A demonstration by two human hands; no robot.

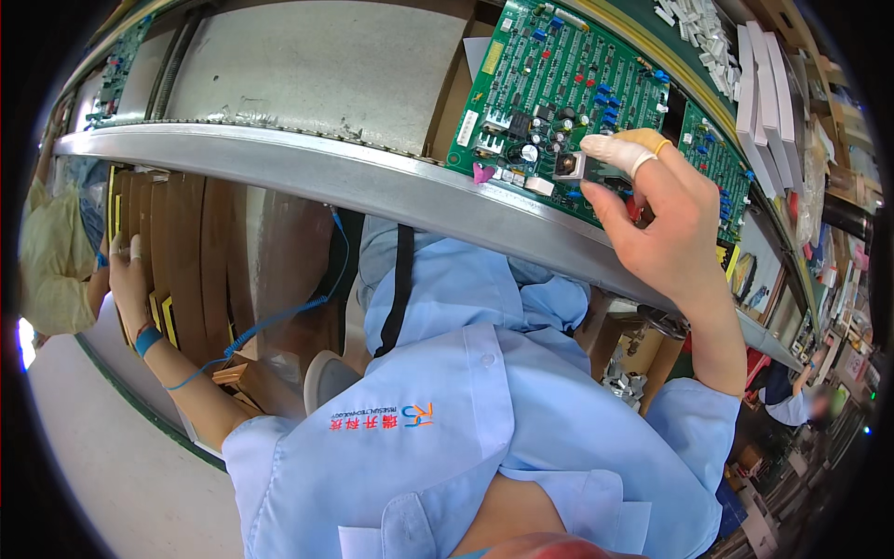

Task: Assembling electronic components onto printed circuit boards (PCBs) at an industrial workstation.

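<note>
My right hand (672,210) is over a green circuit board (521,79) on the metal rail. White and yellow finger cots cover some of its fingers. Its thumb and index finger are curled around a small square silver-and-black component (570,166) near the board's front edge. Low at the left, my left hand (130,275) touches the brown cardboard dividers (186,252) of a box. Its visible fingers are stretched out, with a pale cot on one fingertip. A blue wrist strap (147,339) with a coiled cord (270,324) circles that wrist.
The metal rail (307,154) runs across in front of me. Another green board (698,140) lies to the right, beyond it white parts (694,37) and white boxes (768,102). A co-worker's sleeve (56,252) is at the far left. A carton of metal parts (633,363) stands below.
</note>
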